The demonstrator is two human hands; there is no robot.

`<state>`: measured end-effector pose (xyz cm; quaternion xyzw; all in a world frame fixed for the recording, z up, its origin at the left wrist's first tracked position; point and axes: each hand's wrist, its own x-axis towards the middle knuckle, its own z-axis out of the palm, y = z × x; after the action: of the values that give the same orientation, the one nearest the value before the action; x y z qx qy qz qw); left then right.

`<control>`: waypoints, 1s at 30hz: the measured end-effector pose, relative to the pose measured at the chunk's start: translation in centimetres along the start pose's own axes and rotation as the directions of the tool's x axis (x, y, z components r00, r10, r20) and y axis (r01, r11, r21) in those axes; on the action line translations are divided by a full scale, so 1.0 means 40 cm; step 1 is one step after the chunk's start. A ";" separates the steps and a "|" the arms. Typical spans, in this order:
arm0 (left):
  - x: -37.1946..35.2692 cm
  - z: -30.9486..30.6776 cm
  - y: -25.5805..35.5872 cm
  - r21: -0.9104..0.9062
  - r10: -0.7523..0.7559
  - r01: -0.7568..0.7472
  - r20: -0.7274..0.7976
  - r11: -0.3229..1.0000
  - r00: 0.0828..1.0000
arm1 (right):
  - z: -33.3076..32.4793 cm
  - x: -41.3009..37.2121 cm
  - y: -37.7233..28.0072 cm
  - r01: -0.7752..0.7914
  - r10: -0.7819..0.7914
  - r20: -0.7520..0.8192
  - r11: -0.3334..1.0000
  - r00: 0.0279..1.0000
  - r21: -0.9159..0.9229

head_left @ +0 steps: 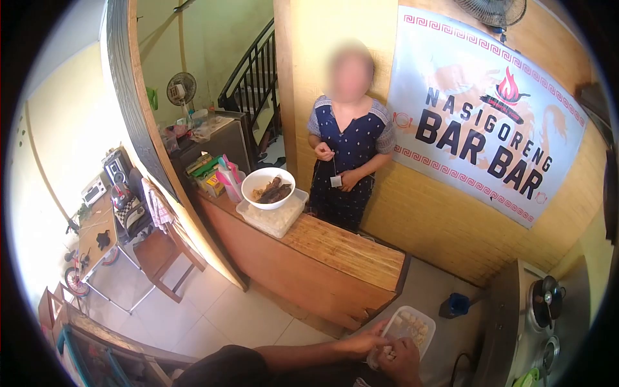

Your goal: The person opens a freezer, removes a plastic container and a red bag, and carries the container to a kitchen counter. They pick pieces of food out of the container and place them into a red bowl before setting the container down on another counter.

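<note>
Low in the head view, a white plastic container is tilted toward me, with pale, cut chunks lying inside. My left hand grips the container at its near left side, thumb by the rim. Over the container's near end, my right hand is closed, its fingers bent around a few small pale pieces. What these pieces are cannot be made out, and my right palm is hidden.
Ahead stands a wooden counter bearing a lidded plastic box and a white bowl with dark brown food. A person stands behind it, holding a small tag on a string. A stove with pans is at right, near a dark blue bin.
</note>
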<state>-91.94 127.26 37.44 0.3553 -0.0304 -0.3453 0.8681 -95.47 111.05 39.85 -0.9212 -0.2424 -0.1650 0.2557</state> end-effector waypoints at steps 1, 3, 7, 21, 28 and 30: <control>-0.002 0.007 0.003 0.005 0.004 -0.003 -0.021 1.000 1.000 | 0.001 0.000 0.002 0.031 -0.031 -0.009 0.999 0.999 -0.008; 0.005 -0.004 -0.008 0.011 0.008 -0.007 -0.041 1.000 0.999 | -0.003 0.002 -0.005 0.037 -0.037 -0.022 0.999 0.999 -0.009; 0.017 -0.042 -0.036 -0.006 0.027 -0.027 0.020 1.000 0.999 | -0.042 0.027 -0.060 0.013 -0.014 0.030 1.000 0.999 0.023; 0.072 -0.064 -0.087 0.040 -0.162 0.160 0.060 0.986 0.985 | -0.027 -0.046 0.003 -0.161 0.160 0.053 0.987 0.986 0.027; 0.083 0.051 -0.093 0.181 -0.253 0.236 0.075 0.955 0.965 | -0.084 -0.118 0.020 -0.346 0.347 -0.030 0.938 0.937 0.020; 0.096 0.083 -0.115 0.217 -0.283 0.259 0.090 0.941 0.955 | -0.103 -0.159 0.036 -0.354 0.354 -0.083 0.935 0.931 0.015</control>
<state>-92.67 120.54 36.23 0.4214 -0.0681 -0.4775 0.7680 -100.71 105.37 39.90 -0.9421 -0.0615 -0.1547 0.2912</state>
